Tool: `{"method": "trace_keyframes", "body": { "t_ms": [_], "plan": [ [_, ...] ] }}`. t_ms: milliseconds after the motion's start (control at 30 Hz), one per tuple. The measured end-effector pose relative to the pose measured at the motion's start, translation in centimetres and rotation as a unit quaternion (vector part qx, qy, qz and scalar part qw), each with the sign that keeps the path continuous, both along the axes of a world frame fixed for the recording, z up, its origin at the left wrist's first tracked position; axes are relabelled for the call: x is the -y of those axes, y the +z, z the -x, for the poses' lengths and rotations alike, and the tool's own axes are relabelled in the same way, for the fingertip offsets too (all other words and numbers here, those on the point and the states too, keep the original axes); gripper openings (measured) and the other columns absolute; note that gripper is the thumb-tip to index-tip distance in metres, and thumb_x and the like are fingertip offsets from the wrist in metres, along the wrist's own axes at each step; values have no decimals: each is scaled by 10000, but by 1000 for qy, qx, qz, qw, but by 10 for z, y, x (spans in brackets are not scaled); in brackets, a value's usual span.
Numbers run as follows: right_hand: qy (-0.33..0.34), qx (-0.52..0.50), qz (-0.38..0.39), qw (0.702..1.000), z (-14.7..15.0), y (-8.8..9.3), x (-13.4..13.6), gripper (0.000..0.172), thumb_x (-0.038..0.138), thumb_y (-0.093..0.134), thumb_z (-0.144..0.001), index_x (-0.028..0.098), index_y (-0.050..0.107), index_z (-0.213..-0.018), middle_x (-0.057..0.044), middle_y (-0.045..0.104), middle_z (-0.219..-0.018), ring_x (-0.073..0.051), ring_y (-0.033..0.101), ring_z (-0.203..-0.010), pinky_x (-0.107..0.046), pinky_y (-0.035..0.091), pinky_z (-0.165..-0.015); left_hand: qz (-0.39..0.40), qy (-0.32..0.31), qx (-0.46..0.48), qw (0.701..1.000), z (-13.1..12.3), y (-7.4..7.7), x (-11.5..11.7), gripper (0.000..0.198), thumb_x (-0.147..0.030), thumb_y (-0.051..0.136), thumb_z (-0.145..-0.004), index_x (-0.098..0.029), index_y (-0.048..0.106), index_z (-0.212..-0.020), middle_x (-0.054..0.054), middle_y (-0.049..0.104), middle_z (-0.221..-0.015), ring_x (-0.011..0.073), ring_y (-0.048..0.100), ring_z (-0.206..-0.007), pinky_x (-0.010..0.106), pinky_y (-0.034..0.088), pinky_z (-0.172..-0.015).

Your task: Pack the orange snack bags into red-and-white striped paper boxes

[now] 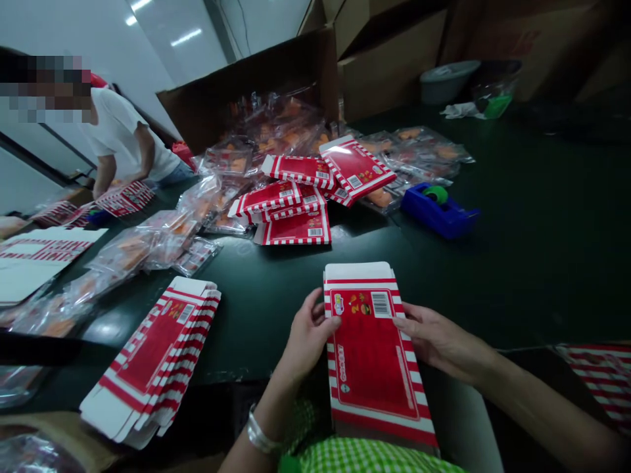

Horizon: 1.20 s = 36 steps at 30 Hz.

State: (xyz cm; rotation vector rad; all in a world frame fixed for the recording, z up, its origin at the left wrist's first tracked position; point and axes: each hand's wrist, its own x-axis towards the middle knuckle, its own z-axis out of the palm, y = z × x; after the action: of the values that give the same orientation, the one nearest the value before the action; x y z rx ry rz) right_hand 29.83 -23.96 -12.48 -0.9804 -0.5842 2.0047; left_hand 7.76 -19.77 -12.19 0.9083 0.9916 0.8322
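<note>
Red-and-white striped carton (372,361), one, at the near edge of the dark green surface (522,256); left hand (308,332) and right hand (441,338) partly closed, gripping its opposite sides, thumbs on the printed face. Stacked cartons (148,358), left; loose cartons (293,230), beyond; blue tape dispenser (436,217), right of these; clear bags (290,135), behind.

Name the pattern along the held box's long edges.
Red and white stripes edge the box, best seen in the head view.

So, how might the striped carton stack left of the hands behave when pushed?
The carton stack may slide apart: its layers are fanned, with no band visible. The top carton looks stiff, its panel lying flat; thin card edges suggest little weight.
</note>
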Motion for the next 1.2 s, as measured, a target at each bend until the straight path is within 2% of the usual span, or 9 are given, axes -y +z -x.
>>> {"method": "trace_keyframes", "body": {
  "t_ms": [67, 133, 267, 433, 533, 700, 967, 1100, 1200],
  "plan": [
    [1, 3, 9, 1000, 0, -1, 1, 740, 339, 744, -773, 184, 414, -1417, -140, 697, -1138, -267, 697, -963, -376, 571, -837, -6, 20, -11, 1000, -5, 2, -9, 895, -228, 814, -631, -184, 353, -1397, 91, 710, -1023, 237, 689, -889, 348, 564, -759],
    [-23, 24, 9, 999, 0, -5, 2, 888, 339, 756, -760, 206, 266, -1488, -158, 679, -1166, -288, 694, -968, -393, 582, -800, 8, -3, -1, 1000, -7, 2, -10, 972, -231, 816, -628, -199, 277, -1437, 80, 714, -961, 242, 697, -824, 355, 572, -708],
    [-58, 59, -30, 996, -2, -12, 8, 1084, 373, 777, -728, 334, 34, -1515, -156, 608, -1275, -326, 674, -1009, -467, 587, -770, 46, -35, 24, 998, 0, -5, 0, 882, -244, 786, -684, -244, 286, -1410, 82, 707, -1005, 245, 705, -826, 355, 577, -686],
    [-11, 136, -87, 987, -10, -12, 12, 870, 455, 720, -768, 315, 238, -1478, -129, 606, -1286, -299, 680, -979, -415, 601, -724, 4, -18, -49, 999, 3, -12, 1, 432, -362, 716, -764, -181, 522, -1105, 50, 708, -865, 189, 682, -750, 272, 541, -618],
    [-15, 185, -122, 975, -16, -8, 8, 769, 471, 686, -795, 314, 314, -1450, -95, 590, -1317, -281, 656, -1036, -410, 587, -798, -47, 1, -63, 997, -1, -12, -2, 306, -373, 719, -752, -159, 581, -922, 44, 706, -850, 164, 662, -754, 266, 532, -673],
    [-99, 217, -162, 957, -16, -9, 10, 664, 513, 710, -761, 281, 497, -1346, -83, 581, -1319, -268, 602, -1130, -371, 551, -866, -36, -2, -28, 999, -2, -12, -2, 340, -391, 715, -755, -165, 606, -983, 33, 715, -905, 157, 664, -779, 268, 541, -701],
    [-212, 61, -53, 974, 1, -14, 26, 611, 392, 826, -663, 314, 604, -1228, -56, 695, -1124, -229, 684, -935, -348, 578, -747, -70, 15, -52, 996, -12, -11, 13, 447, -345, 673, -800, -184, 538, -1195, 75, 692, -1123, 188, 655, -983, 297, 534, -845],
    [-231, 105, -60, 965, -6, -9, 17, 599, 333, 863, -608, 270, 646, -1163, -57, 719, -1068, -227, 688, -924, -339, 584, -739, -88, -39, -17, 995, -12, -3, 4, 447, -307, 672, -797, -192, 526, -1203, 60, 688, -1099, 178, 655, -937, 297, 543, -818],
    [-216, 154, -55, 962, -11, -8, 15, 588, 334, 883, -561, 224, 665, -1096, -68, 731, -1031, -237, 699, -886, -346, 591, -729, -55, -86, 0, 995, -10, -5, -3, 437, -288, 699, -755, -181, 549, -1151, 40, 705, -974, 168, 660, -822, 292, 548, -748]
  ]
}}
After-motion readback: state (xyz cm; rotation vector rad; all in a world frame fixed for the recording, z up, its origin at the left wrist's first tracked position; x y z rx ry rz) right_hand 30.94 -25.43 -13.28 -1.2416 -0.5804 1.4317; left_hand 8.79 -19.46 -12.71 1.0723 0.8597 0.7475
